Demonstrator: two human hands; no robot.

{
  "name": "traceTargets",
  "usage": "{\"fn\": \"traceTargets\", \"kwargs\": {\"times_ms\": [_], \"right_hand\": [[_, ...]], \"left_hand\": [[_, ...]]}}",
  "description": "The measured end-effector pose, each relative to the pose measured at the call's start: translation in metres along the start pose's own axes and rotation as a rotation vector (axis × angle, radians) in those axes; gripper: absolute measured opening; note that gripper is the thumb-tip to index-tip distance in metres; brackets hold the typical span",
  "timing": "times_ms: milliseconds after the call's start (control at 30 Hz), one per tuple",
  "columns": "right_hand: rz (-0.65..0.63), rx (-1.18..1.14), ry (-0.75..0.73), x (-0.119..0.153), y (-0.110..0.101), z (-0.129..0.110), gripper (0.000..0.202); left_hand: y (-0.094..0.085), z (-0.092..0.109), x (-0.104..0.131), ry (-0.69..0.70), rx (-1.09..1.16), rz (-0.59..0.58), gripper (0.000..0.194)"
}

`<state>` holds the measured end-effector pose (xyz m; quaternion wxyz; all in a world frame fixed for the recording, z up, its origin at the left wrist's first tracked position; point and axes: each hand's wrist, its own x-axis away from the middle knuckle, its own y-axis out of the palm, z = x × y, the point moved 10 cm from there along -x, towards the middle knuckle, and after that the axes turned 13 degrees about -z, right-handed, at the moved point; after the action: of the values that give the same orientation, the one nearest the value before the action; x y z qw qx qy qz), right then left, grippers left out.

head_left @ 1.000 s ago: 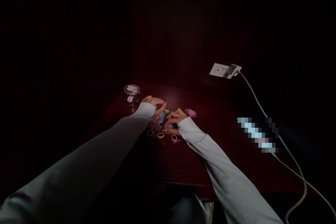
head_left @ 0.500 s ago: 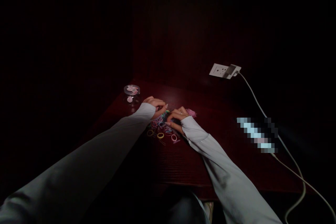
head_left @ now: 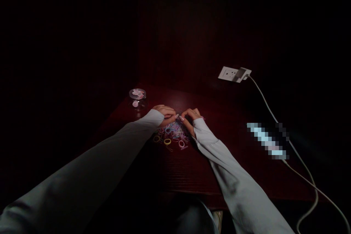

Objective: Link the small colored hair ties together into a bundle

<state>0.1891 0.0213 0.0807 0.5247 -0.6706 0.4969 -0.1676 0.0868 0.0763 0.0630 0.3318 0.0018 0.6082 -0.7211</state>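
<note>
A loose pile of small coloured hair ties (head_left: pixel 174 131) lies on the dark red table (head_left: pixel 181 175). Above the pile's far side, my left hand (head_left: pixel 168 114) is closed, thumb pressed to its fingers. My right hand (head_left: pixel 190 117) faces it, also pinched, and the two thumb tips almost meet. Whatever sits between the fingertips is too small and dim to make out. Nearer the front edge lie a yellow hair tie (head_left: pixel 167 141) and a pink hair tie (head_left: pixel 181 144), apart from the main pile.
A clear lidded jar (head_left: pixel 138 98) with pink stickers stands at the back left. On the wall at right, a charger (head_left: pixel 242 75) sits in a white socket (head_left: pixel 228 74). Its white cable (head_left: pixel 264 97) hangs down past a pixelated bright object (head_left: pixel 265 140) on the table.
My right hand has lifted off the pile and moved away from me, closer to my left fingertips. My left hand has shifted slightly. More of the hair ties show beneath.
</note>
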Motion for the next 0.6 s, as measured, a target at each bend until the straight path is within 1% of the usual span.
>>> {"fn": "traceTargets", "kwargs": {"times_ms": [167, 267, 467, 600], "right_hand": [[0.052, 0.050, 0.010, -0.005, 0.010, 0.019, 0.024], [0.074, 0.067, 0.017, -0.006, 0.013, 0.026, 0.025], [0.034, 0.115, 0.003, -0.006, 0.017, 0.024, 0.022], [0.033, 0.140, 0.003, -0.005, 0.016, 0.023, 0.028]], "left_hand": [[-0.004, 0.001, -0.001, 0.023, 0.006, -0.014, 0.044], [-0.005, 0.002, -0.001, 0.028, 0.019, -0.014, 0.043], [-0.003, 0.002, -0.001, 0.038, 0.039, -0.005, 0.043], [-0.003, 0.001, -0.001, 0.041, 0.027, -0.013, 0.045]]}}
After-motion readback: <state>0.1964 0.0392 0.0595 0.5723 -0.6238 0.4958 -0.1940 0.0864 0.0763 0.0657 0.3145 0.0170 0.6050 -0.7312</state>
